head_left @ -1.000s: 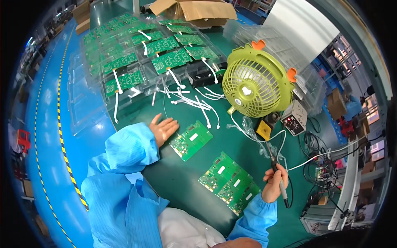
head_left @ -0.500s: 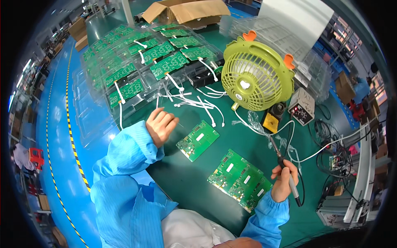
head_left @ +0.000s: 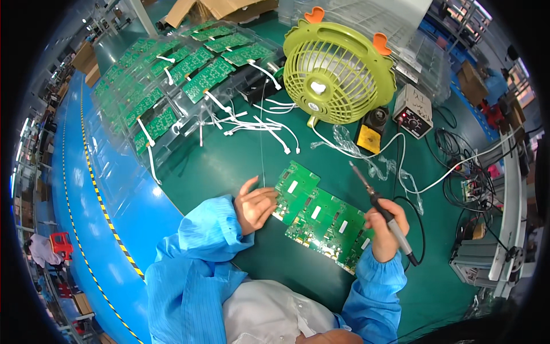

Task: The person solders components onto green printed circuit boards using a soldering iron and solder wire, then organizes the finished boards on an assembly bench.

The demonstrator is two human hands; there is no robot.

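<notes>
Soldering iron poised over green circuit boards on the bench.

The right hand, at the lower right of centre, is clenched around the soldering iron, whose long axis runs up and to the left, its tip hanging just above and to the right of the boards. The left hand is nearer them: its fingers are loosely spread, grasping nothing, with the fingertips touching the left edge of the single circuit board. Directly below and to the right lies the wider circuit board panel, its long axis slanting down to the right toward the right wrist. A thin solder wire rises from near the left hand toward the top of the frame.
</notes>
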